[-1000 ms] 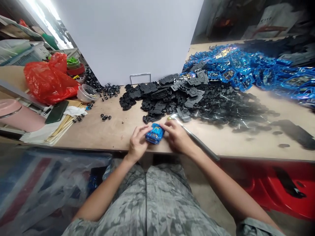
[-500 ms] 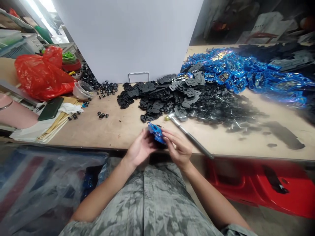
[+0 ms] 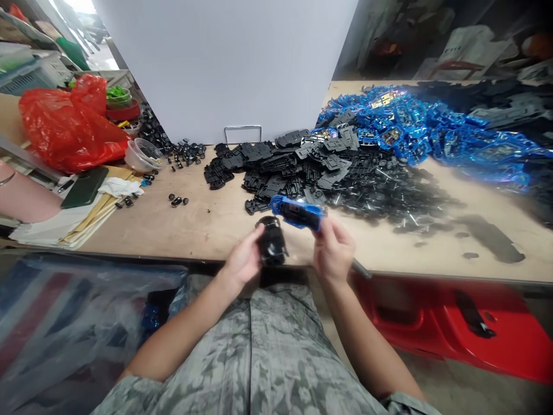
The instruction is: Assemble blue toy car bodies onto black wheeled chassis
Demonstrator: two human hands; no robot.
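Observation:
A black car-shaped part (image 3: 272,242) is held near the table's front edge by my left hand (image 3: 244,256), whose fingers close on its left side. To its right, my right hand (image 3: 334,251) pinches the end of a blue car shell (image 3: 297,212), tilted so that its dark inside shows. The two parts are apart. Behind them lies a heap of black chassis plates (image 3: 276,167). The hammer's handle end (image 3: 361,268) sticks out past the table edge by my right wrist; the shell and hand hide most of it.
Blue shells (image 3: 406,124) are heaped at the back right, beside dark parts with metal axles (image 3: 380,190). On the left are a red bag (image 3: 69,129), a clear tub (image 3: 143,155), a phone (image 3: 84,188) and small wheel sets (image 3: 178,200). A white panel (image 3: 228,63) stands behind.
The blue shell has come away from the black part. My right hand has moved right with the shell, while my left hand keeps the black part near the table edge.

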